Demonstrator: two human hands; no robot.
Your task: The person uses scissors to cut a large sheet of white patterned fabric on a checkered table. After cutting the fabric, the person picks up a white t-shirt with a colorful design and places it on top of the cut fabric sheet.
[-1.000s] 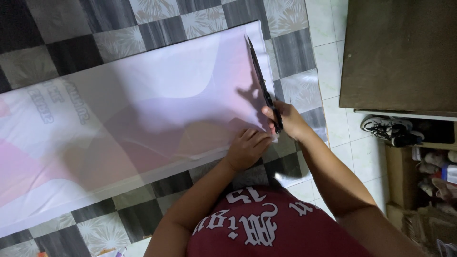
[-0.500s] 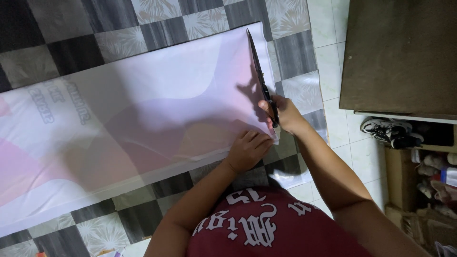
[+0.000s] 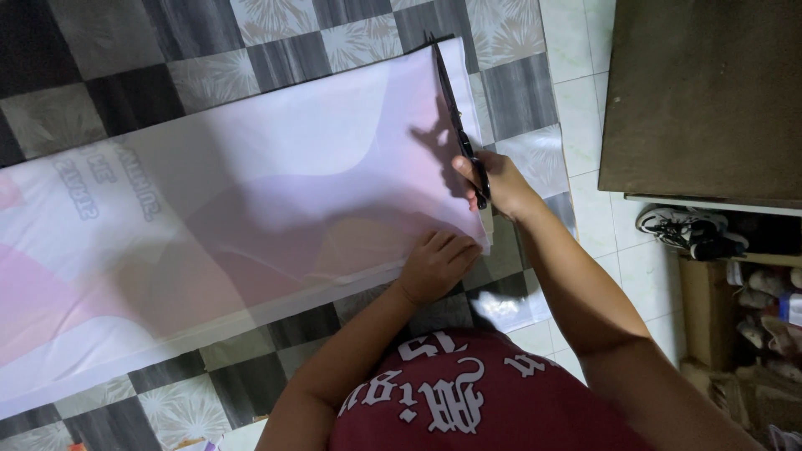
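Observation:
A long white and pink printed banner sheet (image 3: 251,200) lies across the checkered floor. My left hand (image 3: 436,266) presses flat on its near right corner. My right hand (image 3: 494,185) grips the handles of long black scissors (image 3: 455,121), whose blades run along the sheet's right edge, pointing away from me. A narrow cut strip of the sheet hangs just right of the blades near my right hand.
Grey, black and floral checkered floor tiles (image 3: 518,92) surround the sheet. A dark brown table top (image 3: 710,92) stands at the right. Below it lie black and white shoes (image 3: 685,230) and cluttered shelves (image 3: 752,317). My red printed shirt (image 3: 468,401) fills the bottom.
The scissors and my right hand have moved slightly further along the sheet's right edge, away from me. My left hand stays pressed on the corner.

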